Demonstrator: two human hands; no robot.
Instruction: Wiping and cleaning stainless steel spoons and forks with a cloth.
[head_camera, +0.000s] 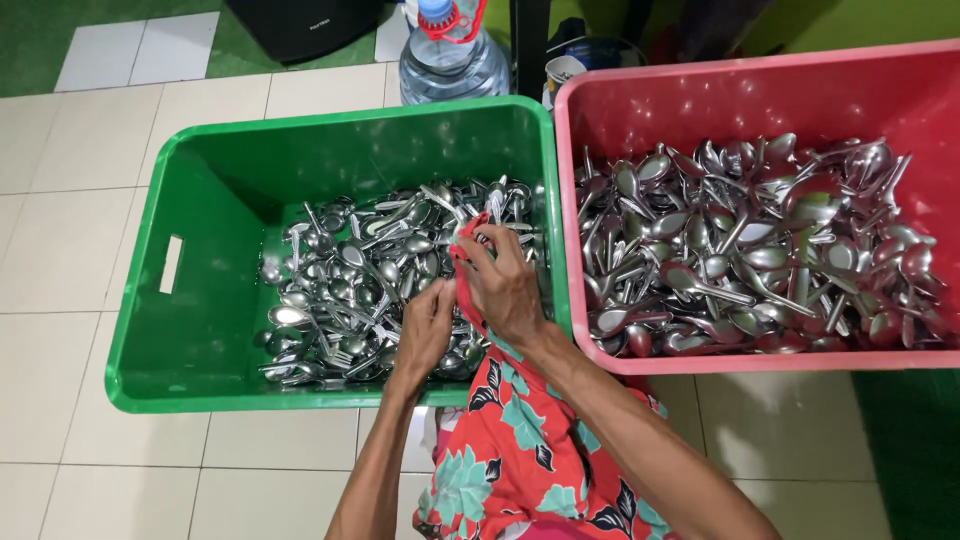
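I am wiping a spoon (478, 222) with a red cloth (465, 268) over the green bin (180, 330). My right hand (505, 285) grips cloth and spoon; my left hand (425, 330) pinches the cloth's near end. Next, I judge, comes turning the spoon. Right stands a pink bin (700, 90) of spoons on pale floor tiles (60, 260), with a water jug (450, 55) far behind.

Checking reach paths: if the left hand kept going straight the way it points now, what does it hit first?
Probably the spoons piled in the green crate. The left hand points forward and down into that heap, fingertips seemingly already at it. Depth is unclear from one view.
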